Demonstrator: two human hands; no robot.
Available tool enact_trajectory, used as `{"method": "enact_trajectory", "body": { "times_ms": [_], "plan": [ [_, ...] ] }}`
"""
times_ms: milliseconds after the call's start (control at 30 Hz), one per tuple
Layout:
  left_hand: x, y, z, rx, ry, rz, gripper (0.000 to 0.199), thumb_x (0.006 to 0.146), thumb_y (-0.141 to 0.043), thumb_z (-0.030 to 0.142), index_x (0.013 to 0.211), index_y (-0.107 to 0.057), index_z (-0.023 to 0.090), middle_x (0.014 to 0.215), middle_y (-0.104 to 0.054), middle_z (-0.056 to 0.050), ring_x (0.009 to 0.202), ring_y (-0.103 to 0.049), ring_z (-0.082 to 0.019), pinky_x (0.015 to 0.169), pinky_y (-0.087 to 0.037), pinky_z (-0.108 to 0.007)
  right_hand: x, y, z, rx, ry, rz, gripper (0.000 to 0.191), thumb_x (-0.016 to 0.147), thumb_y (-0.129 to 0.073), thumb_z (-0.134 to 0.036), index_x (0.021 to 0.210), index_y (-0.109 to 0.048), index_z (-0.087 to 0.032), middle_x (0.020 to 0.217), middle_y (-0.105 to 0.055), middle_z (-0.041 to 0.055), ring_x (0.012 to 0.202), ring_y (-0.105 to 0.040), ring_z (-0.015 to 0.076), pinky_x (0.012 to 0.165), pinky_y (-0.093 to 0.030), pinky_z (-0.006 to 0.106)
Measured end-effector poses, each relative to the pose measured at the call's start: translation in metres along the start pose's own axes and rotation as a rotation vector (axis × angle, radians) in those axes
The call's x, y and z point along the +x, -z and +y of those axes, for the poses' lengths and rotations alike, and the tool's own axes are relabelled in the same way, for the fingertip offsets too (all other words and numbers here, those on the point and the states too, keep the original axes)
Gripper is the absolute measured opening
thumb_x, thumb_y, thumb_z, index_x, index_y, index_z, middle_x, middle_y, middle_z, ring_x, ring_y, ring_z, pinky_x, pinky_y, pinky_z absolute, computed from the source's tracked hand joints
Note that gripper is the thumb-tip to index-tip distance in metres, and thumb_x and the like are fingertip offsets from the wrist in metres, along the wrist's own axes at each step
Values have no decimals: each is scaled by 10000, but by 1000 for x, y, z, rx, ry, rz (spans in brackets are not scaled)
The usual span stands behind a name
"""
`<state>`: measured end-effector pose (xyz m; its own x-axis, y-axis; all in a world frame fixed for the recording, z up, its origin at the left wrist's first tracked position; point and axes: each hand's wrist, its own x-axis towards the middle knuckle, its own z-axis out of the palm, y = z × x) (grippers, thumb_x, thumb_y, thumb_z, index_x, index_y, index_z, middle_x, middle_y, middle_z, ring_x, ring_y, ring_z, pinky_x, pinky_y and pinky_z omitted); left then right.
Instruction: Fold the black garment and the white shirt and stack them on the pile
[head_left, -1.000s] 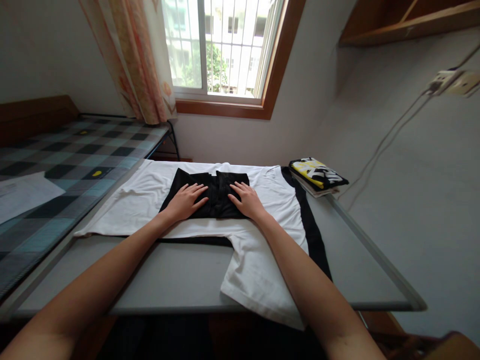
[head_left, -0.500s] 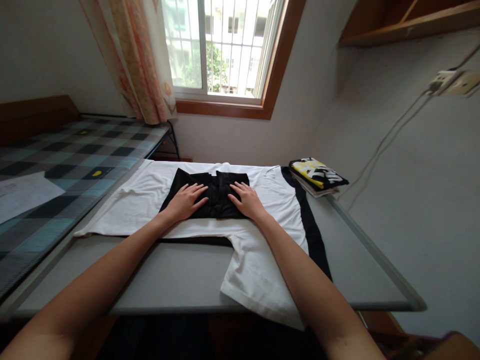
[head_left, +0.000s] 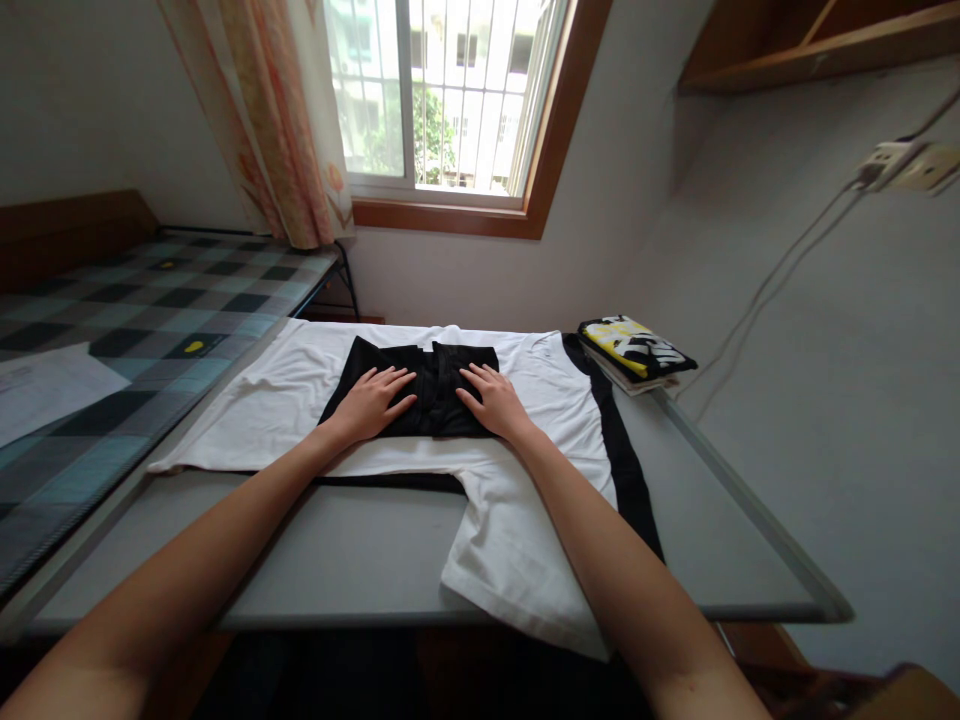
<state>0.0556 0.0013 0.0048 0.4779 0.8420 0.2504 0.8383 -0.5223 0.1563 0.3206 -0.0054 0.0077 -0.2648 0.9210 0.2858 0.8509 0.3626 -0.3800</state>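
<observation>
A folded black garment (head_left: 431, 395) lies on a white T-shirt (head_left: 262, 400) spread over a grey table. My left hand (head_left: 375, 402) rests flat on the left part of the black garment, fingers spread. On its right part lies my right hand (head_left: 491, 400), also flat with the fingers apart. One white sleeve (head_left: 510, 570) hangs over the table's front edge. Black cloth (head_left: 630, 465) shows from under the shirt along its right side and below its near edge.
Folded clothes (head_left: 636, 350) in black, yellow and white sit at the table's back right corner. To the left is a bed with a checkered cover (head_left: 225, 300) and white paper (head_left: 56, 385). A curtained window (head_left: 465, 100) is behind; cables (head_left: 780, 275) hang at the right wall.
</observation>
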Motion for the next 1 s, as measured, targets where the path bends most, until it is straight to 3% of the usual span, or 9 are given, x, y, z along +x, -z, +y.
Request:
{"method": "enact_trajectory", "body": {
  "times_ms": [1000],
  "plan": [
    [0, 0, 1, 28, 9, -9, 579, 1039, -345, 509, 1499, -506, 197, 1556, -505, -85, 1478, -415, -268, 1248, -257, -484, -1, 3, -4, -2, -9, -6, 487, 1011, -566, -385, 1455, -592, -188, 1555, -511, 111, 1495, -377, 310, 1227, -300, 476]
  ]
}}
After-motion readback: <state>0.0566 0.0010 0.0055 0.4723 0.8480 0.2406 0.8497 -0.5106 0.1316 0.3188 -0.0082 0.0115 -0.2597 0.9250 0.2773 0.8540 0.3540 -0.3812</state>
